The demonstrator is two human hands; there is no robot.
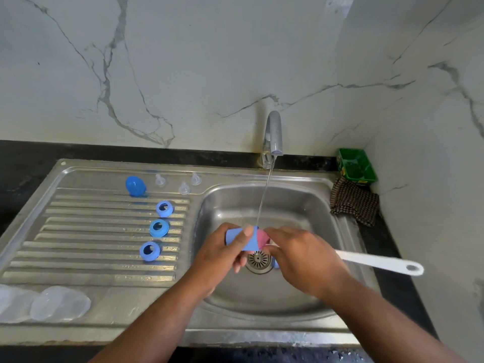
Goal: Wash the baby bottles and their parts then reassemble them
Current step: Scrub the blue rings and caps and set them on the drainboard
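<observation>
Your hands meet over the middle of the sink basin, its walls well apart on each side. Your left hand curls round the blue bottle, which lies sideways under the tap's thin stream. Your right hand grips the white brush handle, which juts past the right rim. The pink brush head sits at the bottle's mouth. Blue rings, clear teats and a blue cap stand on the drainboard. The green tub's contents are too dim to tell.
</observation>
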